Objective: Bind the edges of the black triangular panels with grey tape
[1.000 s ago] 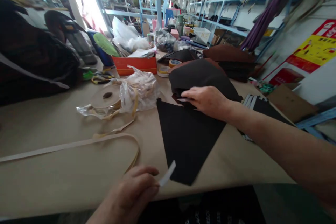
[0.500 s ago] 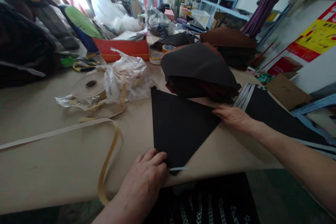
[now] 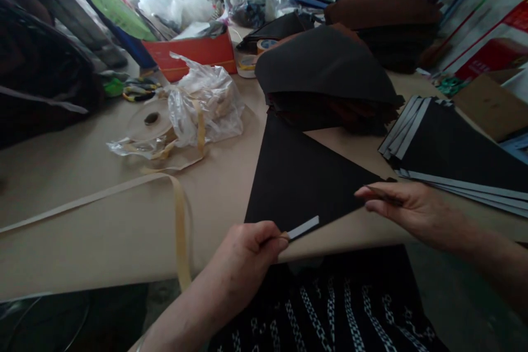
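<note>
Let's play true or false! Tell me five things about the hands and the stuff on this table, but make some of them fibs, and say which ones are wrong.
1. The left hand pinches a short pale strip. True.
2. The orange-red box is in front of the clear plastic bag, closer to the person. False: it is behind the bag.
3. The right hand is on the clear plastic bag. False: it is at the right corner of the flat black piece.
4. Black pieces with pale edges lie to the right of the flat black piece. True.
5. The tape roll with a hole is right of the clear plastic bag. False: it is on the left.
</note>
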